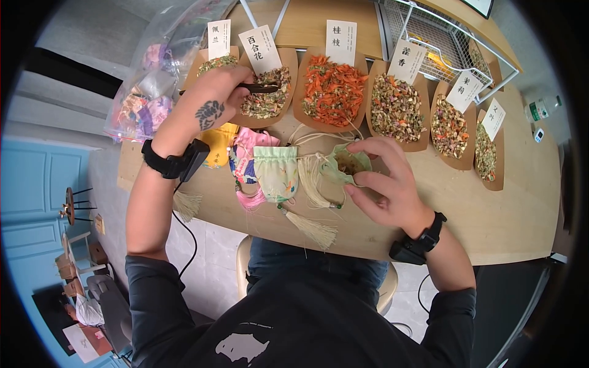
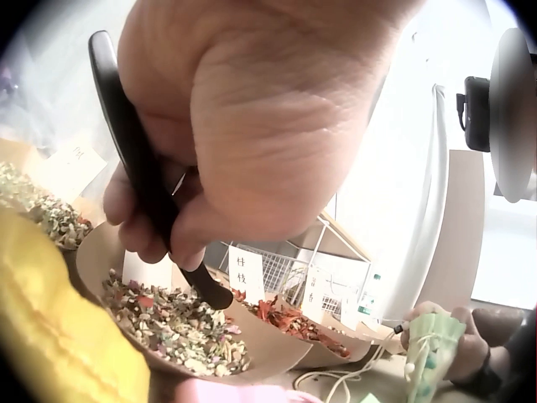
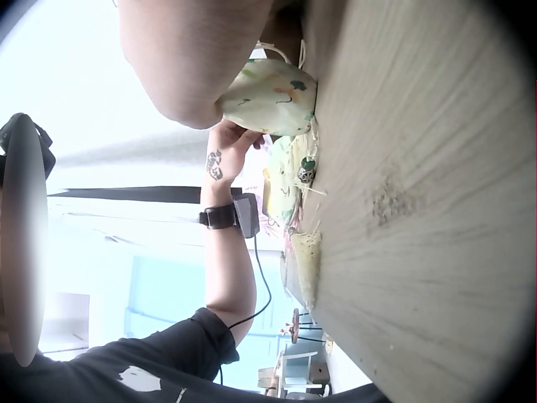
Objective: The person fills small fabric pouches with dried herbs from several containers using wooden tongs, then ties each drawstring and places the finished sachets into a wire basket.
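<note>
My left hand (image 1: 224, 98) grips a slim dark scoop (image 2: 138, 159) over a paper tray (image 1: 288, 80) of mixed dried herbs, whose card reads 百合花. The scoop's rounded lower end hangs close above the herbs in the left wrist view. My right hand (image 1: 392, 178) holds a pale green drawstring pouch (image 1: 334, 168) by its rim, fingers and thumb around the mouth. Some dried herbs show inside it. In the right wrist view the pouch (image 3: 273, 96) has a printed pattern and sits at the table surface.
Beside the held pouch lie a floral sachet (image 1: 276, 175), a pink sachet (image 1: 246, 142) and a yellow sachet (image 1: 219, 144). More labelled trays, including orange petals (image 1: 334, 92), curve along the back. A wire basket (image 1: 442, 46) and a plastic bag (image 1: 144, 104) stand behind.
</note>
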A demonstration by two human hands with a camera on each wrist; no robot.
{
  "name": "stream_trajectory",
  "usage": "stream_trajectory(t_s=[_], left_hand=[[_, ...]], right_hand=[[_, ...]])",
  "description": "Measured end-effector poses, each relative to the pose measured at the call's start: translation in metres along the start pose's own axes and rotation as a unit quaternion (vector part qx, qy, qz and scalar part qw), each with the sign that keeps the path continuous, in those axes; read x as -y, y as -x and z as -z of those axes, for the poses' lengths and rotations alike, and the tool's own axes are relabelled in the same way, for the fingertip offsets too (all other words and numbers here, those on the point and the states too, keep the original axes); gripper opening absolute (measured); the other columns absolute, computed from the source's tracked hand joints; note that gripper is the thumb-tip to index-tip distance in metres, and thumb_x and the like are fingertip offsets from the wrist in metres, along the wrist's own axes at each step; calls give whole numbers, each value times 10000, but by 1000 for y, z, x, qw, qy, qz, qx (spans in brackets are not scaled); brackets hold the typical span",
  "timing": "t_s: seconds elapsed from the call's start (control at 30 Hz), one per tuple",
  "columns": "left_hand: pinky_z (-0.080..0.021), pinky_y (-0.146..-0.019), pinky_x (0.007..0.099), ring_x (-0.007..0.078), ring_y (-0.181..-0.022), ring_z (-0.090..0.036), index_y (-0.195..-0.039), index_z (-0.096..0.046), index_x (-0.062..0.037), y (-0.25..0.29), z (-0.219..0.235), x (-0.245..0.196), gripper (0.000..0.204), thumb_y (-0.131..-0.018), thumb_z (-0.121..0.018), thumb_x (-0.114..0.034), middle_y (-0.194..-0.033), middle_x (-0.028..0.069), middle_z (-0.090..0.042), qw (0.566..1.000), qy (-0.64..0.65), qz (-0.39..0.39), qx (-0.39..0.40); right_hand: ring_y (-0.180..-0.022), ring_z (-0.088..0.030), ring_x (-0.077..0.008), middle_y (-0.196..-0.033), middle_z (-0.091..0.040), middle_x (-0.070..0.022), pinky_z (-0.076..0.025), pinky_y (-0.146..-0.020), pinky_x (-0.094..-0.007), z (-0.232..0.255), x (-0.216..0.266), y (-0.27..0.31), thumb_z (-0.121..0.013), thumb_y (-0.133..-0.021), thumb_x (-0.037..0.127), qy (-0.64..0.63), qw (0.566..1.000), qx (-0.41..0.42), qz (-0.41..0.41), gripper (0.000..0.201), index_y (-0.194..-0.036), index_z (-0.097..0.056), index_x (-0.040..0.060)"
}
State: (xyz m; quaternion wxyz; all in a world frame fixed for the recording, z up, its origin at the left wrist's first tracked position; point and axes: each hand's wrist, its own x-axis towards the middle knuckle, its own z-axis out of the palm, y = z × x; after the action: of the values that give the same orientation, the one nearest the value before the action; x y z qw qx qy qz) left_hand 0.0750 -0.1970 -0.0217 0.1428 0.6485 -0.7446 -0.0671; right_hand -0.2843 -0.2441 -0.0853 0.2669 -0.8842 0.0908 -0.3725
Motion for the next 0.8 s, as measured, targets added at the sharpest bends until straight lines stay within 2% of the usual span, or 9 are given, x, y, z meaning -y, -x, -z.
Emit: stream_trajectory(t_s=[0.2, 0.3, 0.43, 0.53, 0.63, 0.73, 0.8], left_hand=[[-538, -842, 457, 449, -977, -676, -1126, -676, 12, 3, 6, -9, 197, -930, -679, -10, -1026, 229, -716, 1000, -10, -22, -11], [-529, -816, 462, 446, -946, -671, -1111, -673, 8, 3, 14, -24, 180, -931, -672, -3, -989, 224, -708, 1000, 6, -4, -2], [-522, -771, 456, 428, -905, -659, -1109, -672, 2, 5, 29, -79, 191, -918, -671, 19, -914, 196, -678, 995, 39, -88, -8], [-527, -795, 463, 411, -941, -657, -1121, -680, -15, 4, 26, -108, 233, -892, -686, 27, -946, 173, -684, 988, 59, -145, 4], [-533, -833, 469, 405, -974, -654, -1137, -687, -36, 5, 15, -123, 268, -874, -692, 20, -981, 154, -689, 986, 38, -150, 59], [-538, -865, 472, 409, -988, -653, -1153, -696, -39, 8, 13, -132, 285, -871, -698, 3, -1032, 152, -706, 986, 36, -106, 126], [-541, -864, 475, 415, -990, -656, -1169, -699, -36, 9, 15, -128, 287, -882, -701, -18, -1060, 159, -717, 988, 49, -107, 96]], right_hand=[[-1095, -612, -362, -1285, -648, -165, -543, -874, -446, 1, 0, 0, -829, -802, 81, -3, 1000, -4, 0, 146, -837, -691, 48], [-1108, -611, -369, -1294, -644, -169, -540, -889, -454, 1, 1, 0, -826, -808, 88, -7, 1000, -6, -4, 142, -835, -692, 49], [-1134, -612, -381, -1309, -639, -173, -527, -931, -477, 1, 0, 2, -822, -813, 95, -17, 1000, -4, -15, 137, -820, -692, 52], [-1142, -614, -387, -1315, -638, -177, -516, -957, -489, 2, 2, 1, -822, -812, 95, -15, 1000, 0, -17, 137, -804, -691, 56], [-1138, -618, -388, -1312, -637, -177, -521, -947, -483, 3, 3, 1, -823, -812, 97, -10, 1000, -12, -14, 140, -797, -689, 58], [-1136, -623, -389, -1311, -636, -176, -525, -941, -480, 3, 3, 2, -822, -811, 96, -5, 1000, -6, -12, 140, -796, -688, 60], [-1135, -624, -388, -1310, -636, -173, -528, -937, -479, 0, 2, 4, -823, -810, 96, -5, 1000, -21, -11, 145, -792, -683, 61]])
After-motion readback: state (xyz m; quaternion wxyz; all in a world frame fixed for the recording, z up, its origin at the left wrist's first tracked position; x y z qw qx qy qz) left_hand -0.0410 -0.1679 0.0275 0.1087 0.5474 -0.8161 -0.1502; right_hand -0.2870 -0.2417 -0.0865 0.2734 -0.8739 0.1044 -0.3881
